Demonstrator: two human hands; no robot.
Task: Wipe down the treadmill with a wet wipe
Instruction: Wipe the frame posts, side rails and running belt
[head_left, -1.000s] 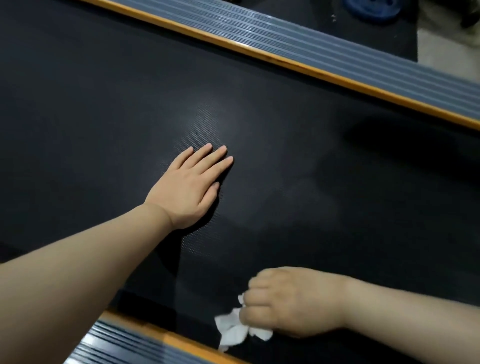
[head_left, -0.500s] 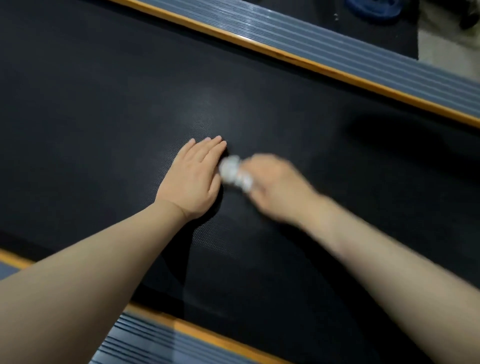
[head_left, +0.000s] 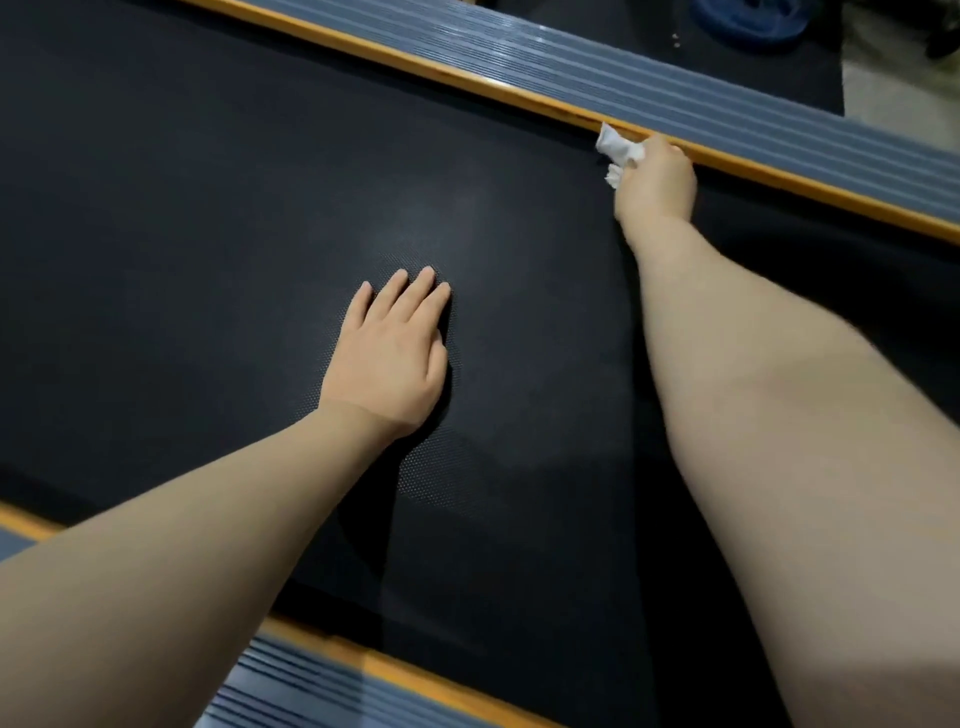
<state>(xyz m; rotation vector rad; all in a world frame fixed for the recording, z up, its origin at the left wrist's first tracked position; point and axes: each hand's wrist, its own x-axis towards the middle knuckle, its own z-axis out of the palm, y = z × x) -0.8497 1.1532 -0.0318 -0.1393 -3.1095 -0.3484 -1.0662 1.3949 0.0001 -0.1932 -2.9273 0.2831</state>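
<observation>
Softness and limpness mark the crumpled white wet wipe (head_left: 618, 150), bunched in the curled right hand (head_left: 655, 179) against the orange-edged side rail (head_left: 519, 98) at one o'clock, while the flat left hand (head_left: 389, 358) presses the black textured treadmill belt (head_left: 208, 234).

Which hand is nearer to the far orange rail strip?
Right. The right hand, gripping the wet wipe, is at the far orange rail strip; the left hand rests flat mid-belt.
</observation>
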